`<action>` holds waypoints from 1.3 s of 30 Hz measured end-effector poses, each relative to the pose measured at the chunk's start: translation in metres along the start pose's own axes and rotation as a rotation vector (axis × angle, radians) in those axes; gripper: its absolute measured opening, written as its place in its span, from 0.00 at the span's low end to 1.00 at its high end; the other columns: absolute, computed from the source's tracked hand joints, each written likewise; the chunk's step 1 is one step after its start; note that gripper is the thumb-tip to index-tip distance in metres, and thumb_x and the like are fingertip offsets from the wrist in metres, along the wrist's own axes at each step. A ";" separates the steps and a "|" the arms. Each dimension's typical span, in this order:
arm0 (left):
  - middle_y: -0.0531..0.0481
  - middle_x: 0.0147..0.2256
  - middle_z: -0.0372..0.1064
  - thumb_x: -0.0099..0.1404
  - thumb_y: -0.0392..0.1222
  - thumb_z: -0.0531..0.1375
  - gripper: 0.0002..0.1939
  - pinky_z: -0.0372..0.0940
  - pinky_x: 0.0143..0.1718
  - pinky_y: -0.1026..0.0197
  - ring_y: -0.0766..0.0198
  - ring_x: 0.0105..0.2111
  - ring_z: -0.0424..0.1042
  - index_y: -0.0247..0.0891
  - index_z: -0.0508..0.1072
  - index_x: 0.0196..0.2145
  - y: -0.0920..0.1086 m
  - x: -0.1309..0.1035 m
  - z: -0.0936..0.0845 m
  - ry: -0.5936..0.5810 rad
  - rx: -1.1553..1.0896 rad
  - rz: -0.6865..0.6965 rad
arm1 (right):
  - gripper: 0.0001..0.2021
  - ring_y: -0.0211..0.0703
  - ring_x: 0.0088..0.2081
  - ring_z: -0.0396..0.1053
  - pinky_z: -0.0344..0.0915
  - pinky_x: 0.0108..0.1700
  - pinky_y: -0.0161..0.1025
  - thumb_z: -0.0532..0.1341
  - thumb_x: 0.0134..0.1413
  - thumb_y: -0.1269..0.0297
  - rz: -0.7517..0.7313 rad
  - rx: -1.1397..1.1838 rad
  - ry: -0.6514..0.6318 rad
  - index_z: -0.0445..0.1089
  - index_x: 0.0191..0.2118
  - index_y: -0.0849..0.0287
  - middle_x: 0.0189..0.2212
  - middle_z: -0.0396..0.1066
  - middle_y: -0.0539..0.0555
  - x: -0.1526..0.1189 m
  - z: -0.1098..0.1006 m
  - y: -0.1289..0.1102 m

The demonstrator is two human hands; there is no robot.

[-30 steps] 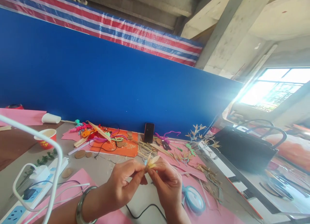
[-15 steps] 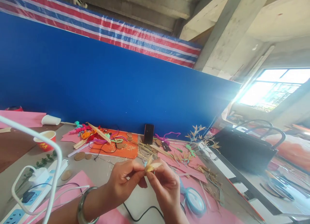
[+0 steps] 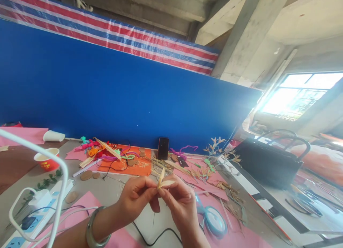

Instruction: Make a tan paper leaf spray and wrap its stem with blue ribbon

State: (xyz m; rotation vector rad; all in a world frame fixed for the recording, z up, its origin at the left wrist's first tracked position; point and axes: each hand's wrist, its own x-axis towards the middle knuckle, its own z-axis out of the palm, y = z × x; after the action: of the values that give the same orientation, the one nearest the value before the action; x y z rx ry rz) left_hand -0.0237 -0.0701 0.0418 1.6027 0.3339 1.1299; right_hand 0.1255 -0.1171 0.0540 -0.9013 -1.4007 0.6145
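Close together over the near part of the table, my left hand point(image 3: 138, 198) and my right hand point(image 3: 179, 199) pinch a small bundle of pale yellow dried leaf pieces point(image 3: 162, 180) between thumbs and fingers. One piece points upward and another lies toward my right fingers. A thin dark strand point(image 3: 153, 220) hangs below my left fingers; its upper end is hidden. My left wrist wears a bangle point(image 3: 92, 228). Right of my right hand lies a light blue round object with a clear face point(image 3: 215, 221), on pink paper point(image 3: 235, 237).
A black phone point(image 3: 163, 148) leans against the blue panel point(image 3: 120, 87). Orange paper point(image 3: 139, 169) carries coloured craft bits. Dried stalks point(image 3: 233, 196) lie to the right. At left are a power strip point(image 3: 50, 201), a white cable point(image 3: 63, 180) crossing close to view, and a paper cup point(image 3: 48, 162).
The leaf pieces have turned in my fingers, with the upright one showing more clearly. A thin dark strand now shows below my left hand. The view has shifted slightly.
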 end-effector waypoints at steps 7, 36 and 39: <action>0.47 0.19 0.73 0.68 0.46 0.56 0.14 0.66 0.26 0.64 0.65 0.20 0.72 0.34 0.72 0.29 -0.001 -0.003 0.004 0.031 -0.049 -0.017 | 0.06 0.40 0.27 0.68 0.65 0.28 0.35 0.66 0.54 0.64 0.014 -0.023 0.019 0.74 0.29 0.58 0.26 0.71 0.52 -0.001 0.000 0.001; 0.50 0.30 0.76 0.66 0.31 0.58 0.09 0.69 0.33 0.66 0.67 0.29 0.74 0.37 0.73 0.43 -0.019 -0.009 -0.007 0.172 0.530 0.408 | 0.05 0.38 0.29 0.68 0.65 0.33 0.34 0.64 0.55 0.72 -0.081 -0.007 0.213 0.74 0.31 0.55 0.27 0.71 0.49 -0.008 0.025 0.010; 0.46 0.34 0.77 0.66 0.30 0.57 0.11 0.70 0.36 0.65 0.65 0.33 0.76 0.35 0.72 0.45 -0.020 -0.009 -0.009 0.155 0.617 0.479 | 0.05 0.38 0.30 0.68 0.64 0.33 0.35 0.64 0.56 0.71 -0.063 0.011 0.237 0.74 0.30 0.56 0.26 0.70 0.49 -0.010 0.027 0.012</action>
State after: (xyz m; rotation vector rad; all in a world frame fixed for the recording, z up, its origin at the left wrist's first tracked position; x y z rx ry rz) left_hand -0.0290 -0.0632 0.0197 2.2165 0.4425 1.6258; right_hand 0.1000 -0.1141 0.0371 -0.8875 -1.2060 0.4520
